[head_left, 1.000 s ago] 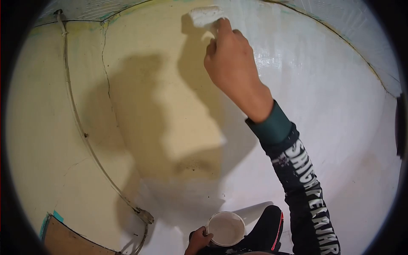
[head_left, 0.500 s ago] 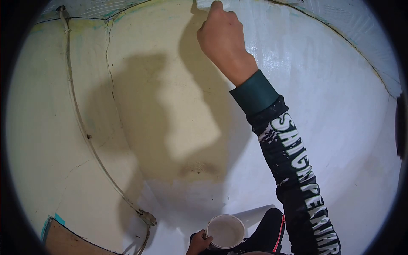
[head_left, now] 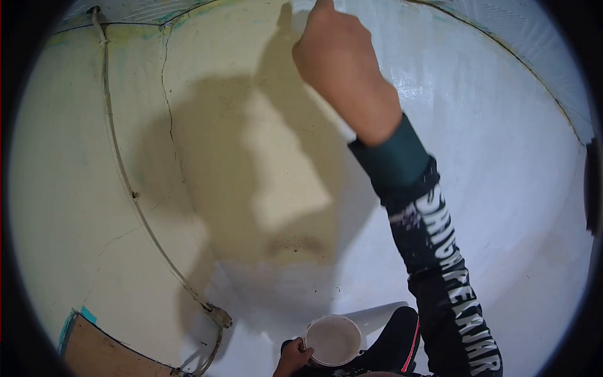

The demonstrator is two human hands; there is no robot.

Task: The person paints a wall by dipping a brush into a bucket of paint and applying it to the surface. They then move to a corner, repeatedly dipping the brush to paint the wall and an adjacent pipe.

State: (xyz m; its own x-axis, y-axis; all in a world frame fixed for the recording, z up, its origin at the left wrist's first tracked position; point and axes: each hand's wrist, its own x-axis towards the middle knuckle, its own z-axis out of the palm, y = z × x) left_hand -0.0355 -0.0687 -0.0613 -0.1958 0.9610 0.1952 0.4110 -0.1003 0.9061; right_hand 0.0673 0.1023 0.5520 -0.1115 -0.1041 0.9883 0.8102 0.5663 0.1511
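Near the bottom of the head view, my left hand [head_left: 295,357] grips the rim of a small white bucket [head_left: 333,340], thumb over the edge. The bucket is tilted so that I look into its pale, whitish inside. High up, my right hand [head_left: 342,63] is closed in front of the wall, its fingertips cut off by the top edge. What it holds is hidden, and I cannot tell its kind. Right of this hand the wall has a wet, shiny white coat [head_left: 411,88]; left of it the wall is yellowish cream [head_left: 220,56].
A cable [head_left: 108,119] runs down the left wall to a taped joint [head_left: 218,315] near the floor. A crack [head_left: 168,103] descends beside it. A brown board [head_left: 103,352] stands at bottom left. My dark-trousered leg [head_left: 396,339] lies beside the bucket.
My right hand and sleeve have shifted slightly right and closer. A pale thing at its fingertips, glimpsed earlier at the top edge, is out of sight. My left hand and bucket stay put.
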